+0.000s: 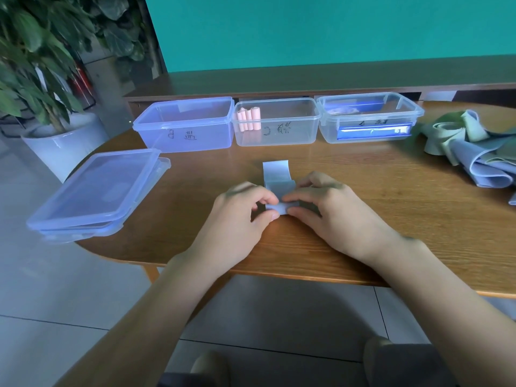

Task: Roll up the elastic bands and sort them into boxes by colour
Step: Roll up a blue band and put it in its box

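Note:
A pale blue elastic band [276,174] lies flat on the wooden table, its near end curled into a small roll. My left hand [237,216] pinches the roll's left end and my right hand [326,208] pinches its right end. Behind stand three open plastic boxes: a blue-tinted box [220,135] marked B on the left, a clear middle box [293,135] with several pink rolls [248,118] in its left corner, and a right box [413,113] with something blue inside. A heap of unrolled green and blue bands [474,146] lies at the right.
Two stacked box lids [95,196] lie on the table's left corner, overhanging the edge. A potted plant [42,79] in a white pot stands on the floor to the left. A wooden ledge and teal wall run behind the boxes.

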The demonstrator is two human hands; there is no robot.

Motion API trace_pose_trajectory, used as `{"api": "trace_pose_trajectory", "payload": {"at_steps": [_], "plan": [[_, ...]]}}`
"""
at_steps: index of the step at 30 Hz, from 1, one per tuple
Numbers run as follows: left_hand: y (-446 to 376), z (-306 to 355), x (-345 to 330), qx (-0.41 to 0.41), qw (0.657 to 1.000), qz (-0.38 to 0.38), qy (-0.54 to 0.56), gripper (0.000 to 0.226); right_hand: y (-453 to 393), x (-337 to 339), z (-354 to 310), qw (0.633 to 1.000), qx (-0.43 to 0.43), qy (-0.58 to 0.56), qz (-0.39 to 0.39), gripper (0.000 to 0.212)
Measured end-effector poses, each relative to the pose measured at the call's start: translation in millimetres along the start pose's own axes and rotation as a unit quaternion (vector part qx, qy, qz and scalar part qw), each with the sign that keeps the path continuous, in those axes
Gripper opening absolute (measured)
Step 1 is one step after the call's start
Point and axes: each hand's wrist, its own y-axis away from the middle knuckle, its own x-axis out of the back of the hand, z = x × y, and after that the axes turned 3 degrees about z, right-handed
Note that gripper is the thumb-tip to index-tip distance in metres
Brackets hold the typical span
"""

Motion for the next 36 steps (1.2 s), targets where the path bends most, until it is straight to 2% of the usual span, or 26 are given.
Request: {"api": "trace_pose_trajectory", "payload": {"at_steps": [4, 10, 19, 27, 30, 32, 36], "plan": [[-5.8, -2.6, -3.0, 0.0, 1.0, 0.007, 0.005, 0.011, -1.9, 0.6, -0.5, 0.999, 0.008, -0.01, 0.03, 0.013], [-6.8, -4.1, -3.5, 0.008, 1.0, 0.021, 0.015, 0.025, -6.3, -2.9, 6.4, 1.0, -0.001, -0.011, 0.025, 0.016], [-11.8, -6.7, -6.2, 0.014, 1.0, 0.006, 0.011, 0.017, -11.0, -7.4, 10.2, 0.999, -0.007, -0.006, 0.032, 0.018], [-18.5, -13.5, -9.1, 0.023, 1.0, -0.003, 0.0, 0.03, -13.0, -8.6, 9.0, 0.999, -0.014, 0.001, 0.042, 0.023], [-18.4, -13.2, -8.5, 0.027, 0.999, 0.023, 0.013, 0.035, -13.7, -12.4, 11.7, 0.999, -0.024, -0.008, 0.048, 0.024], [-18.0, -12.3, -7.6, 0.021, 0.999, 0.043, 0.025, 0.03, -13.7, -14.9, 13.4, 0.999, -0.027, -0.008, 0.047, 0.025], [-18.6, -14.4, -10.0, 0.014, 0.999, 0.025, 0.027, 0.019, -15.6, -18.2, 18.5, 0.999, -0.036, -0.004, 0.036, 0.029]]}}
